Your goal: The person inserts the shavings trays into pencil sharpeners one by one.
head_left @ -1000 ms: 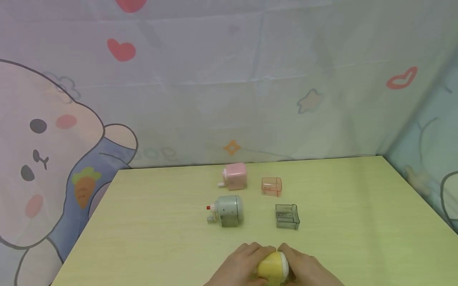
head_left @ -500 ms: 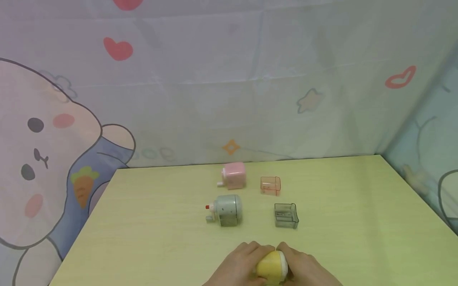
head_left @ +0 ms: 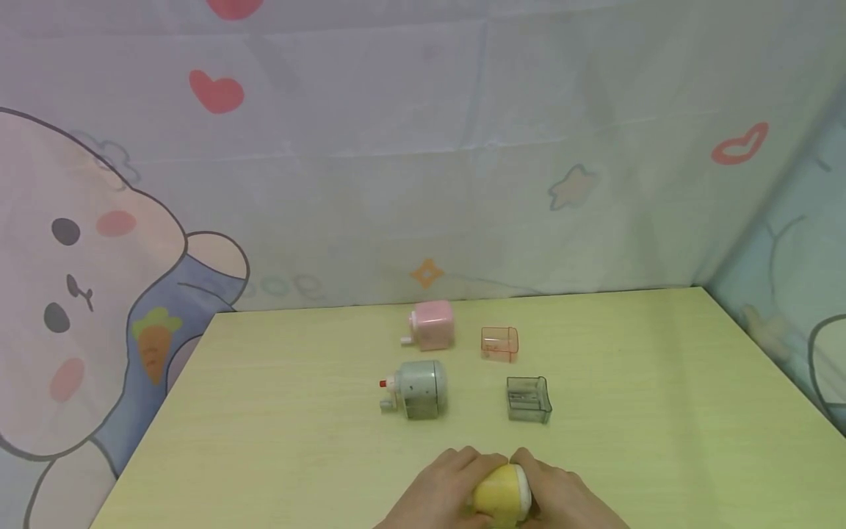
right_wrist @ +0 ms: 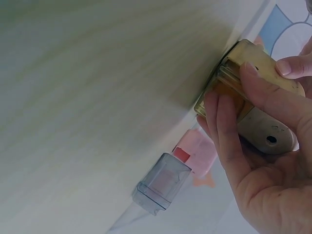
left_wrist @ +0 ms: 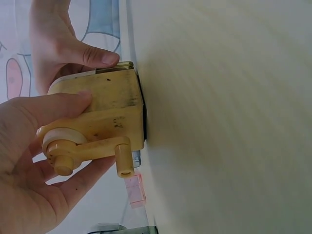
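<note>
Both hands hold a yellow crank pencil sharpener (head_left: 500, 496) at the table's near edge. My left hand (head_left: 439, 488) grips its body from the crank end, thumb on one side and fingers round the other. The crank handle (left_wrist: 124, 161) shows plainly in the left wrist view. My right hand (head_left: 565, 496) is at the pale end with the small round hole. Its thumb and fingers pinch the clear shavings drawer (right_wrist: 231, 80), which sits in the sharpener's body. The fingers partly hide the drawer.
Ahead on the table (head_left: 277, 441) lie a grey crank sharpener (head_left: 423, 389) and a pink one (head_left: 435, 325). Right of them are two see-through drawers, a smoky grey one (head_left: 529, 400) and a reddish one (head_left: 500, 344). A printed cloth (head_left: 396, 147) hangs behind the table.
</note>
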Available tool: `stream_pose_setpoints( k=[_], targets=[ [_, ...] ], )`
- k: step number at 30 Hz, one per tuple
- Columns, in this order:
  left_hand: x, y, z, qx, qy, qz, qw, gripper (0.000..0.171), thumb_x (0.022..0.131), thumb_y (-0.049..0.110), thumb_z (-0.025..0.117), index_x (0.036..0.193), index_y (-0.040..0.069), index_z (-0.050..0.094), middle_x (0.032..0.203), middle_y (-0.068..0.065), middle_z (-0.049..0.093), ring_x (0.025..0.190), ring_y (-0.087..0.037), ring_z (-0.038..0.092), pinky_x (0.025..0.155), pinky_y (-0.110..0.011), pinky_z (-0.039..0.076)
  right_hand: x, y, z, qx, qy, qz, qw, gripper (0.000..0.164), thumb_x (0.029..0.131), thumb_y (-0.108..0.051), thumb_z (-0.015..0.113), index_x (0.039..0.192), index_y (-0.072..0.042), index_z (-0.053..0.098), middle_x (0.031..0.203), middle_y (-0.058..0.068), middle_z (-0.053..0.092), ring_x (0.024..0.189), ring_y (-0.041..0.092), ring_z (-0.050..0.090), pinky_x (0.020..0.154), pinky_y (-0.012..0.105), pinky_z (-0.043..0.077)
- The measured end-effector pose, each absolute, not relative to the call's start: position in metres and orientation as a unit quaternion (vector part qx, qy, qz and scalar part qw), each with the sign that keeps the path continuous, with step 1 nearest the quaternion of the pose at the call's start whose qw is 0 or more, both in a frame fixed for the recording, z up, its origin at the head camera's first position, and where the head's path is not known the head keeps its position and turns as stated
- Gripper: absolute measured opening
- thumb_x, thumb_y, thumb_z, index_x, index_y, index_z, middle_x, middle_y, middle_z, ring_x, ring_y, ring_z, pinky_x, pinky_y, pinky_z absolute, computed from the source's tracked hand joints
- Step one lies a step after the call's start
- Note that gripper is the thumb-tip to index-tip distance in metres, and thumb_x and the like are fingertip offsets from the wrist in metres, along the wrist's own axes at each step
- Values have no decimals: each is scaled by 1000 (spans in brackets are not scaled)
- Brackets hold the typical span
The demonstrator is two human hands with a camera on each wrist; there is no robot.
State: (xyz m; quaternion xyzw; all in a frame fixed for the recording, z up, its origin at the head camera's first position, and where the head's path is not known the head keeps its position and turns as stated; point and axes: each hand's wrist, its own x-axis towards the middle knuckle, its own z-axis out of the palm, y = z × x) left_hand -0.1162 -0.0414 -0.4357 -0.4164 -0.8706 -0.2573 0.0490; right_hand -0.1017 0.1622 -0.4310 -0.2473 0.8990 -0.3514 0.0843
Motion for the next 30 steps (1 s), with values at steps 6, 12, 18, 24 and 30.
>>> stream_pose_setpoints(
  k=[6, 12, 18, 24, 30],
  targets=[
    [-116, -41, -437, -414, -872, -254, 55, 66, 63, 21, 77, 123, 19, 49, 97, 5, 59, 80, -3, 44, 70, -11, 39, -103, 161, -431, -257, 894, -357, 82, 46, 69, -29, 75, 99, -12, 44, 77, -4, 55, 61, 3, 49, 50, 26, 47],
    [-115, -41, -436, -418, -871, -252, 60, 67, 63, 21, 77, 124, 18, 49, 97, 5, 59, 81, -3, 44, 70, -11, 38, -101, 159, -433, -254, 894, -362, 75, 46, 68, -29, 74, 100, -13, 45, 77, -6, 55, 60, 3, 49, 50, 25, 46],
    [-115, -41, -437, -419, -871, -249, 60, 67, 63, 22, 77, 124, 18, 49, 97, 5, 59, 80, -3, 44, 70, -11, 38, -100, 159, -433, -257, 891, -366, 71, 47, 70, -34, 73, 100, -12, 44, 77, -5, 55, 60, 2, 49, 50, 25, 47],
    [-115, -41, -439, -421, -869, -251, 64, 67, 63, 22, 76, 124, 18, 48, 97, 5, 59, 80, -3, 44, 70, -11, 38, -101, 159, -434, -257, 890, -369, 81, 51, 71, -38, 71, 103, -9, 44, 78, -3, 56, 59, 2, 49, 50, 24, 47],
    [-115, -41, -438, -417, -872, -250, 64, 67, 63, 21, 76, 124, 18, 49, 97, 6, 59, 80, -3, 44, 70, -11, 38, -103, 158, -436, -269, 889, -363, 67, 52, 70, -35, 73, 104, -9, 43, 79, -2, 56, 61, 2, 48, 50, 25, 47]
  ],
)
